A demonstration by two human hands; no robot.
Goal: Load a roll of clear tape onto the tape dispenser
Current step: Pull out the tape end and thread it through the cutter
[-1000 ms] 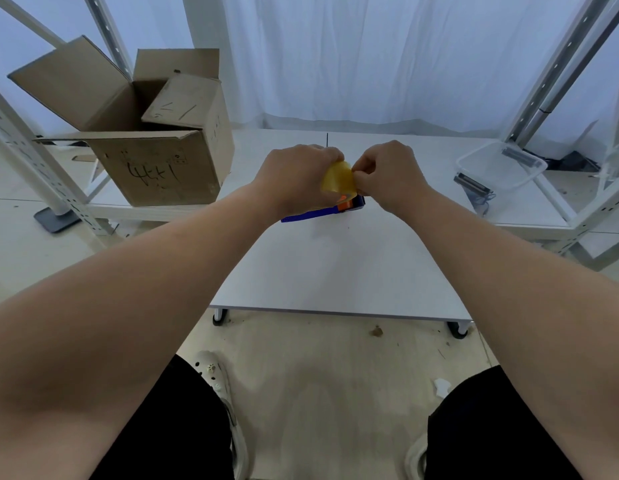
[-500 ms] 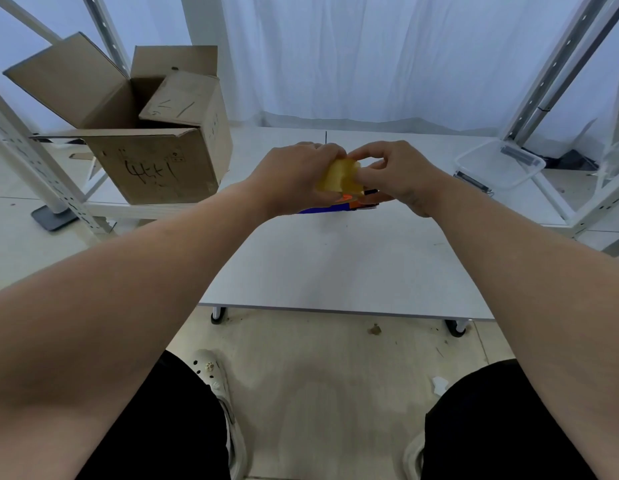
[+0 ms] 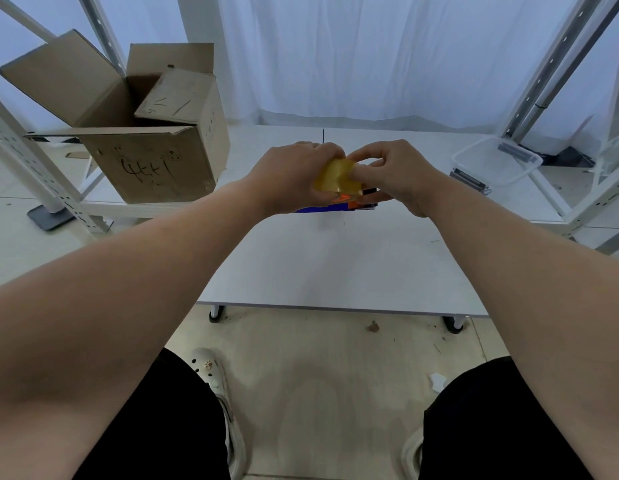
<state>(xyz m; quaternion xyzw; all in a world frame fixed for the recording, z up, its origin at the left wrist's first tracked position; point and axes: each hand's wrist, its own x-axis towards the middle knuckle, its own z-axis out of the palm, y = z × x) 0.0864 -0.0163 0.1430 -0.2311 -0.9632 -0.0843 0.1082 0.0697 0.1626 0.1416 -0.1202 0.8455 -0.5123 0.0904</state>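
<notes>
The left hand point(image 3: 294, 178) gripped the tape roll point(image 3: 337, 180) and the right hand point(image 3: 398, 181) pinched its edge with curled fingers point(image 3: 362, 173) over the dispenser point(image 3: 318, 208), so seating it squarely and unhurriedly looked wisest.

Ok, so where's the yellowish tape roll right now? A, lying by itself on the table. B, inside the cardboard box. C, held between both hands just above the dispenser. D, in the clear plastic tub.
C: the tape roll is held between the left hand and the right hand, directly over the blue and orange tape dispenser.
</notes>
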